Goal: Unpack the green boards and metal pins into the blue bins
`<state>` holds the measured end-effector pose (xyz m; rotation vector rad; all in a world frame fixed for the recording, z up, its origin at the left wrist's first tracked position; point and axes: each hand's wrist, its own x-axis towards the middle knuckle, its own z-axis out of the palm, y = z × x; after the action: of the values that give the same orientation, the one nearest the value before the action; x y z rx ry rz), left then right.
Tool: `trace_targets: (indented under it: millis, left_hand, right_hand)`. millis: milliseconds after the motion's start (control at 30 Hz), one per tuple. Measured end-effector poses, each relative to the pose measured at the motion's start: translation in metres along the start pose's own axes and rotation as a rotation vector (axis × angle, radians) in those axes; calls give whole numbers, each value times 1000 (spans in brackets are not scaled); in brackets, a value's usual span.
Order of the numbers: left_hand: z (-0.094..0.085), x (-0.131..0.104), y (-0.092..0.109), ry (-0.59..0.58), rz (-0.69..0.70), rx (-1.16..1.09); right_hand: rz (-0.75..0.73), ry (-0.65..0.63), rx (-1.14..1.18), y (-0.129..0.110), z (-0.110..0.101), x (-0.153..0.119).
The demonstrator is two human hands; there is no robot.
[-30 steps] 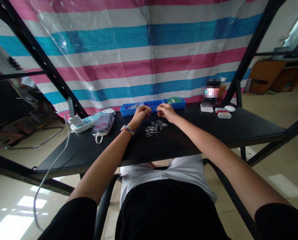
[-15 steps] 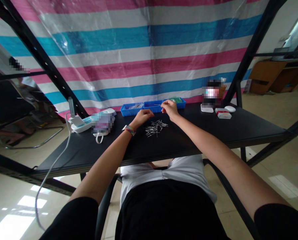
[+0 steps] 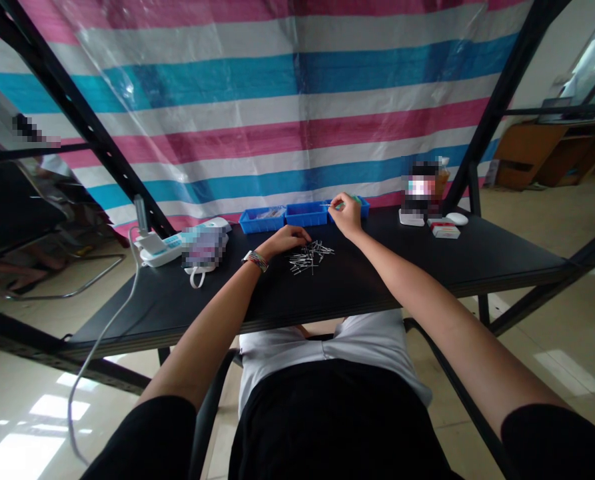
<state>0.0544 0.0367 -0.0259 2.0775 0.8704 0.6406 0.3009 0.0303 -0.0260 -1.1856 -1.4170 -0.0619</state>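
A small loose pile of thin silver pins that look like blind rivets [image 3: 308, 259] lies on the black table. My left hand [image 3: 288, 239] is beside the pile's upper left, its fingers loosely bent and their tips at the nearest pins. I make out nothing held in it. My right hand [image 3: 346, 213] is raised in front of the blue trays, pinching one thin silver rivet [image 3: 326, 205] that points left. Behind the hands stand the left blue tray [image 3: 257, 225], with clear plastic bags in it, and the middle blue tray [image 3: 306, 217]. The right tray, holding something green, is partly hidden by my right hand.
At left on the table are a white power strip [image 3: 164, 253] with a plugged-in cable and a blurred item with a white loop [image 3: 197, 275]. To the right sit a small red-and-white box [image 3: 446, 230] and a white mouse-shaped object [image 3: 457, 219]. A striped sheet [image 3: 297, 100] hangs behind.
My right hand has moved slightly right and up with the rivet pinched. My left hand has come a little to the right and down, its fingertips now at the pile.
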Motion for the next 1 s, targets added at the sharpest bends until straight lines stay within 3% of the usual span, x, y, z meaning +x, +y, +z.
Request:
trace_targets:
  millis: [100,300,433,633,733,833,1000]
  left_hand:
    - [-2,0,-2,-23,9,-8]
    - [-1,1,-5,-35,26,-2]
    - [-2,1,-4,-12,17,-20]
    - [-5,-3,-1,83,4,-33]
    - [-3,-4,0,124,18,-125]
    - [1,-2,0,167,40,-256]
    - [3,2,4,347,46,-369]
  right_hand:
    - [-37,9,-18,-2,2,-1]
    - [-194,148,-60,-17,-6,8]
    - [-182,164,-117,-15,-1,18]
    - [-38,-122,-107,4,15,9]
    - [-10,-95,-38,6,10,7]
    - [8,-106,50,-1,2,4]
    - [82,-415,202,-24,1,-10]
